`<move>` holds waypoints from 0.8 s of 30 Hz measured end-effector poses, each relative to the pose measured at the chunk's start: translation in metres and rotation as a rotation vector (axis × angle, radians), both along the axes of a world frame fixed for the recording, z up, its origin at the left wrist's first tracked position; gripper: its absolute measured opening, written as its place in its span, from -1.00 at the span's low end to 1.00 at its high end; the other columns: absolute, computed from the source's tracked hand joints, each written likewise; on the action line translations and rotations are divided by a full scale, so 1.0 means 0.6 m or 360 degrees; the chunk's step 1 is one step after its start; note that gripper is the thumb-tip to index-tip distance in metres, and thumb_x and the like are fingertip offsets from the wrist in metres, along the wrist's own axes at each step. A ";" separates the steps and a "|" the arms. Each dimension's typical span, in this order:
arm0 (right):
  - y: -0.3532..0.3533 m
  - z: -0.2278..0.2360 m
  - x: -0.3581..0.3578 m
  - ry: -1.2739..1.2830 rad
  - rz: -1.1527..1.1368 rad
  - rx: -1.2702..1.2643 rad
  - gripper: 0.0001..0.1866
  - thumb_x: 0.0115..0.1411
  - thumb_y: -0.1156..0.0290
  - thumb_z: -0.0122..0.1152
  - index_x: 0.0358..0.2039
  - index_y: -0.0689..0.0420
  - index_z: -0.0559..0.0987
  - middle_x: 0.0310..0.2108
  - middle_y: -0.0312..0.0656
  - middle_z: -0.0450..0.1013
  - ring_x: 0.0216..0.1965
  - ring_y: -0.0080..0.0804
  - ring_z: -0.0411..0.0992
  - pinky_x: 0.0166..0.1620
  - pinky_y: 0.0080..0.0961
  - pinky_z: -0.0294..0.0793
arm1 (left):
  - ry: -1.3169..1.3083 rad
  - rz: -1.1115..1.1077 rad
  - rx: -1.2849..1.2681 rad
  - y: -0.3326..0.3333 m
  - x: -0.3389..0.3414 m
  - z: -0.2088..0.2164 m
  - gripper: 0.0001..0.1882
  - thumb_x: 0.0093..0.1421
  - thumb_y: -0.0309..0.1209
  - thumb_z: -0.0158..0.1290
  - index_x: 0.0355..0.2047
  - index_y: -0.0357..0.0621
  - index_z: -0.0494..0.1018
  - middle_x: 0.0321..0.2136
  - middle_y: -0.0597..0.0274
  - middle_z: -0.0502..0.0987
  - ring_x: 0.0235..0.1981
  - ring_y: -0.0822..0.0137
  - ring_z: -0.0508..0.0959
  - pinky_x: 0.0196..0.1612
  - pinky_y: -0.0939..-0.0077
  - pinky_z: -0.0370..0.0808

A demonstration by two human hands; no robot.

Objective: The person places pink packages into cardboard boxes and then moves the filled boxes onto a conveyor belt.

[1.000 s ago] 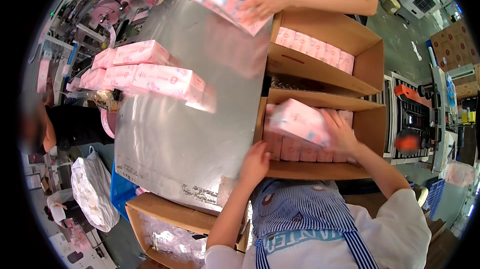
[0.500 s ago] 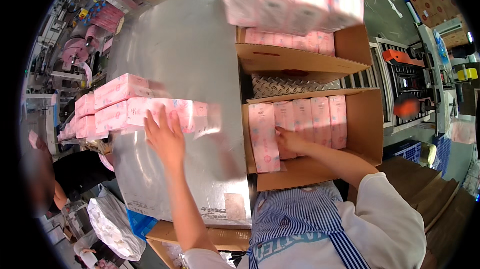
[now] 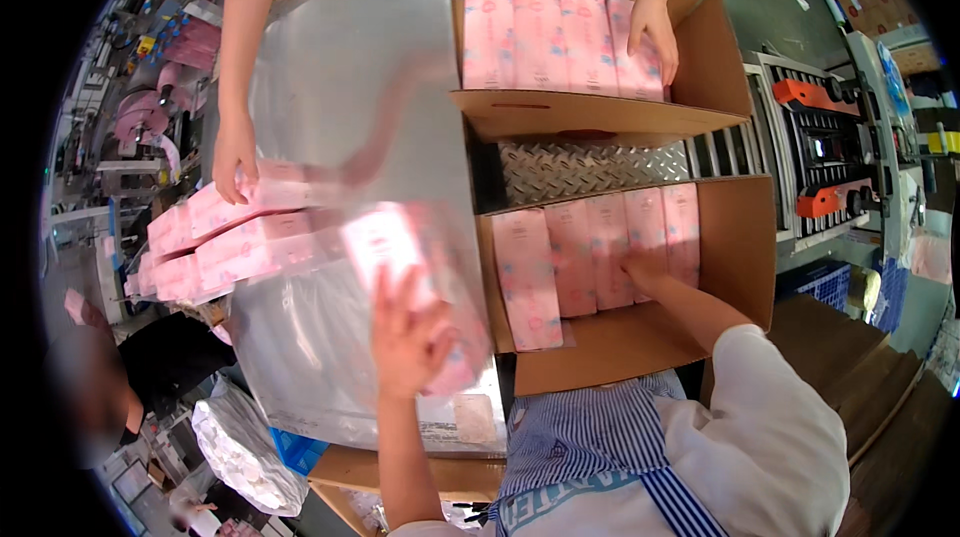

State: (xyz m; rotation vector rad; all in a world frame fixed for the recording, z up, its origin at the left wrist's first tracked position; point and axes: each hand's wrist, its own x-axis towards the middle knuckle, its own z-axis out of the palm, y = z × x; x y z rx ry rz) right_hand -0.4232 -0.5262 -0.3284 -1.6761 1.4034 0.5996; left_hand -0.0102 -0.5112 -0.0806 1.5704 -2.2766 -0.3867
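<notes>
My left hand grips a pink plastic-wrapped tissue pack above the metal table; the pack is smeared by motion. My right hand is inside the near cardboard box, its partly visible fingers stretched out against the row of pink tissue packs standing there. The leftmost pack in that box sits nearer to me than the others. A stack of pink packs lies at the table's left side. A co-worker's hand touches the top of this stack.
Beyond the near box stands another cardboard box with pink packs, where a co-worker's other hand rests on the rightmost one. A diamond-plate strip separates the boxes. The metal table fills the middle left; a roller conveyor runs at right.
My left hand has brought a pack from the stack toward me and right. My right hand has slid right along the row. The co-worker's packs have gone down into the far box.
</notes>
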 end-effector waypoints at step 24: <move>0.099 0.002 -0.002 0.0151 0.1075 -0.0049 -0.72 0.13 0.28 0.03 -0.19 0.03 0.57 -0.24 -0.10 0.49 -0.30 -0.24 0.47 -0.14 -0.28 0.45 | -0.0246 0.1128 -0.0577 -0.157 0.264 -0.080 -0.71 0.16 -0.13 -0.02 -0.29 0.01 0.56 0.07 0.02 0.35 0.14 -0.09 0.25 0.14 -0.11 0.18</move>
